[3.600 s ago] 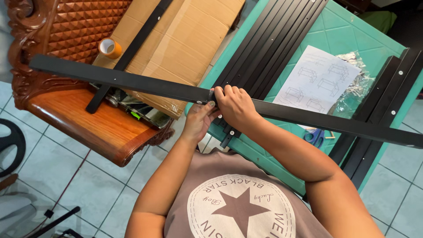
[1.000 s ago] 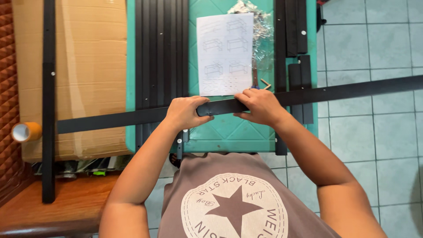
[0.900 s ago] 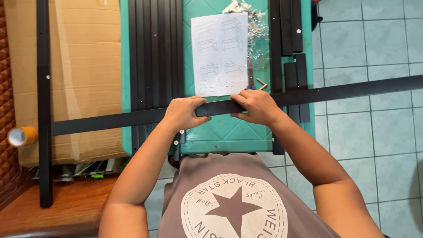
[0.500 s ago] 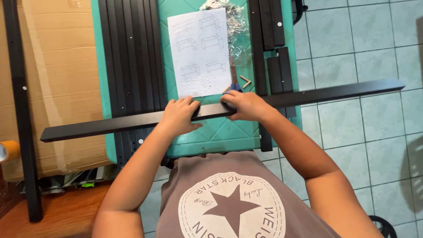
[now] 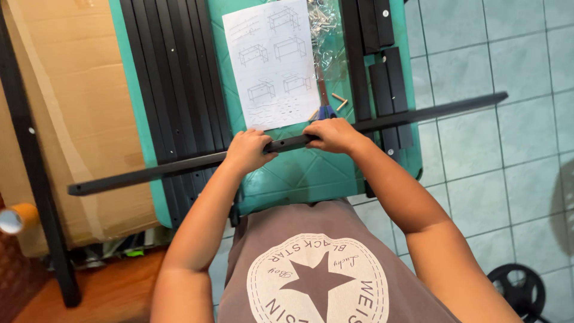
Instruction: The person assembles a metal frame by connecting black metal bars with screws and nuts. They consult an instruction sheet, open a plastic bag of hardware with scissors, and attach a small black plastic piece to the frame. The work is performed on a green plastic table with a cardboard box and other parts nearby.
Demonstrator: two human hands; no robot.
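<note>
I hold a long black metal bar [image 5: 149,173] crosswise over a small teal table [image 5: 311,173]. My left hand [image 5: 248,151] grips it left of its middle. My right hand [image 5: 332,134] grips it just to the right, a short gap of bar showing between them. The bar runs from lower left over a cardboard box to upper right over the tiled floor. Beyond my hands lies a white instruction sheet [image 5: 272,60] with line drawings.
Several black metal bars [image 5: 173,78] lie lengthwise on the table's left side, and shorter black pieces [image 5: 382,66] on its right. A clear bag of hardware [image 5: 326,30] and small wooden dowels [image 5: 339,100] lie by the sheet. A flat cardboard box [image 5: 78,107] and a tape roll [image 5: 17,218] sit left.
The view has shifted so the table and box sit further left. The bar now shows both ends and tilts up more to the right. Both hands keep their grip.
</note>
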